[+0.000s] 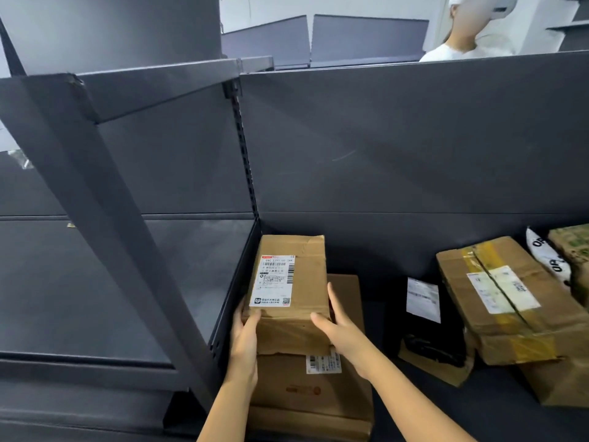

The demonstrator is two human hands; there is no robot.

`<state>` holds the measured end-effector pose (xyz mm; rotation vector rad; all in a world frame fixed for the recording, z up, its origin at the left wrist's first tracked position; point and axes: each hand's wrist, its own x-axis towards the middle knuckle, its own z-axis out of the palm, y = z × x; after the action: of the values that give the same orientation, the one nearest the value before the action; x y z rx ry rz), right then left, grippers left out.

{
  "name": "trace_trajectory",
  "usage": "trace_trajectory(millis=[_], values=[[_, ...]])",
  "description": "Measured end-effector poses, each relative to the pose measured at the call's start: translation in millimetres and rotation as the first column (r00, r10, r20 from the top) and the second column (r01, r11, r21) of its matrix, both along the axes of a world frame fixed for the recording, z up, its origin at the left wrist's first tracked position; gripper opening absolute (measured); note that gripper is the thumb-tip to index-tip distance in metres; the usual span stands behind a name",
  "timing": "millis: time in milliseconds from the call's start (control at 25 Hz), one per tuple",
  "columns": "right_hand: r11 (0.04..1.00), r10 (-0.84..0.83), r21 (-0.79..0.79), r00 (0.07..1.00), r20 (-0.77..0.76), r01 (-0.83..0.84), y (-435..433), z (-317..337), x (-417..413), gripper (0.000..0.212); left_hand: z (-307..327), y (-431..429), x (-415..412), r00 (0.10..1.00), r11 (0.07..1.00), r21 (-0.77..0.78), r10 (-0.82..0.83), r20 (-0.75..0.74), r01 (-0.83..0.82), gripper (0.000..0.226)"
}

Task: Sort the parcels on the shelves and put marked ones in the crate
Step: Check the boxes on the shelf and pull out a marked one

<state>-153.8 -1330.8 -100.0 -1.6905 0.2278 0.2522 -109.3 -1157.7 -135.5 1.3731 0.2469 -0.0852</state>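
Both hands grip the top box [310, 272]: left hand [245, 336] at its near-left corner, right hand [339, 327] along its right side, fingers [334, 298] curled round it. It rests on a second box [306, 397] on the shelf [478, 409], long axis pointing away from me. No crate in view.

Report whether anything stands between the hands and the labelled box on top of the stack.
Nothing does. The left hand and right hand already hold the labelled box by its near corners, atop a larger box. The crate is out of view, so that path cannot be judged.
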Motion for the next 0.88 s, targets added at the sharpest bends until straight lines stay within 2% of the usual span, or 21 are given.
trace_trajectory(millis=[200, 320, 480, 600, 680, 720, 800, 880], values=[[1.0, 0.0, 0.026, 0.999, -0.052, 0.001, 6, -8, 9, 0.073, -15, -2, 17, 0.998, 0.997, 0.059, 0.045, -0.036, -0.043, 0.044], [0.999, -0.002, 0.044, 0.996, -0.085, 0.006, 8, -19, 11, 0.075, -28, -2, 19, 0.99, 0.996, 0.073, 0.059, -0.125, -0.05, 0.051], [1.0, -0.005, 0.008, 0.998, -0.058, 0.005, 10, -26, 17, 0.075, -38, -1, 22, 0.966, 0.994, 0.104, 0.062, -0.252, -0.037, 0.079], [0.998, 0.025, -0.056, 0.997, -0.072, -0.029, 10, -32, 24, 0.081, -41, 2, 29, 0.957, 0.996, 0.084, 0.039, -0.287, -0.015, 0.11], [0.999, 0.018, -0.025, 0.994, -0.109, -0.021, 8, -35, 20, 0.088, -47, 4, 30, 0.958, 0.998, 0.058, 0.005, -0.286, 0.012, 0.122], [0.999, -0.025, 0.019, 0.992, -0.124, 0.028, 3, -37, 16, 0.089, -50, 5, 28, 0.958, 0.998, 0.063, -0.005, -0.288, 0.024, 0.125], [0.977, -0.198, 0.055, 0.969, -0.151, 0.208, -8, -51, 5, 0.076, -54, 8, 19, 0.957, 0.997, 0.075, -0.01, -0.291, 0.033, 0.126], [0.931, -0.356, -0.149, 0.92, -0.164, 0.333, -21, -71, -10, 0.064, -58, 11, 13, 0.955, 0.996, 0.079, -0.014, -0.296, 0.039, 0.126]])
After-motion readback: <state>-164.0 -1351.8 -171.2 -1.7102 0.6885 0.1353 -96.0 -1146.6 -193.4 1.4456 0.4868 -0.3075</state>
